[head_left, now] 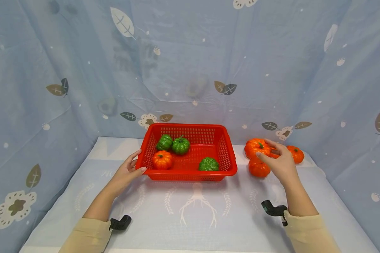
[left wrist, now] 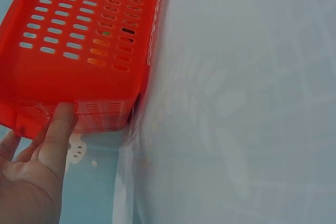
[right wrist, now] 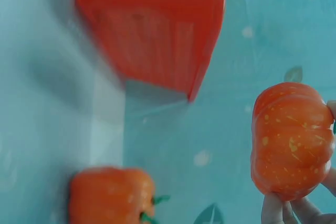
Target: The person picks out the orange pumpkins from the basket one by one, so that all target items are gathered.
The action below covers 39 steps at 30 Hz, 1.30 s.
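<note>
My left hand (head_left: 126,174) is at the left end of a red plastic basket (head_left: 190,173), its fairly straight fingers and thumb touching the rim and corner. In the left wrist view, the basket (left wrist: 79,85) has slotted walls. Inside it lie two smooth green pumpkins (head_left: 180,145), a bumpy green one (head_left: 209,164) and a small orange pumpkin (head_left: 162,160). To the right of the basket, my right hand (head_left: 282,161) holds another orange pumpkin (head_left: 256,148) between thumb and fingers. The right wrist view shows this ribbed, yellow-speckled pumpkin (right wrist: 291,142) with fingertips around it.
An orange pumpkin (head_left: 259,168) sits on the table below the held one, and another (head_left: 296,154) is at the far right; more orange shows behind the right hand. A patterned blue cloth (head_left: 190,70) hangs behind the white-and-grey covered table (head_left: 196,225).
</note>
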Motion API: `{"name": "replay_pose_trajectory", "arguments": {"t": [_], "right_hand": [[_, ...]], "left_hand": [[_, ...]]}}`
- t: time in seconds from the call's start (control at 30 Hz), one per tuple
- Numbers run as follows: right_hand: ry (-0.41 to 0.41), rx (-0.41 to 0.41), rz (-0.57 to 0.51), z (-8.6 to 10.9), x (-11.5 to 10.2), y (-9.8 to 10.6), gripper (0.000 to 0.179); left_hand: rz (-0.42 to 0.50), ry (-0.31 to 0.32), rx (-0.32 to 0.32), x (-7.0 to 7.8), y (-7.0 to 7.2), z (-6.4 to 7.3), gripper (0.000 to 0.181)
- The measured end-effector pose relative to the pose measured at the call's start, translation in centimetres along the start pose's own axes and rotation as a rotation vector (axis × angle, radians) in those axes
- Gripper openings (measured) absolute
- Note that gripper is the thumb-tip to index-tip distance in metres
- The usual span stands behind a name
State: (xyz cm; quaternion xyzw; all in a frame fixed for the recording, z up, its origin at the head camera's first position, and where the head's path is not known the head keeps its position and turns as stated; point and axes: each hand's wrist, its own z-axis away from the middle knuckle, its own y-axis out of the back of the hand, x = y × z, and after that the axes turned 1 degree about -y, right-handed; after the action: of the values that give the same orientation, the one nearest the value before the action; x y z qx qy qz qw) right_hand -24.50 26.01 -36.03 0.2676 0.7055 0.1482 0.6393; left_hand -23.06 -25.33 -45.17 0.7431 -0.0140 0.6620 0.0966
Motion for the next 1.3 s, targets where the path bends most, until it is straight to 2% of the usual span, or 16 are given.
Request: {"name": "replay_pose_trajectory", "arguments": {"t": [0.37, 0.67, 1.0, 1.3], "right_hand": [[-0.051, 0.127, 0.053, -0.9, 5.2, 2.2, 0.075], [-0.208, 0.164, 0.034, -2.1, 8.3, 2.5, 0.077], [-0.234, 0.079, 0.098, -3.2, 10.9, 2.9, 0.079], [-0.263, 0.021, 0.105, -3.7, 12.2, 2.8, 0.078]], "left_hand": [[0.004, 0.003, 0.004, 0.0, 0.0, 0.0, 0.081], [-0.019, 0.003, 0.006, 0.2, 0.0, 0.0, 0.081], [-0.008, 0.009, 0.010, -0.1, 0.0, -0.1, 0.081], [-0.002, -0.001, 0.010, -0.3, 0.1, -0.3, 0.081]]}}
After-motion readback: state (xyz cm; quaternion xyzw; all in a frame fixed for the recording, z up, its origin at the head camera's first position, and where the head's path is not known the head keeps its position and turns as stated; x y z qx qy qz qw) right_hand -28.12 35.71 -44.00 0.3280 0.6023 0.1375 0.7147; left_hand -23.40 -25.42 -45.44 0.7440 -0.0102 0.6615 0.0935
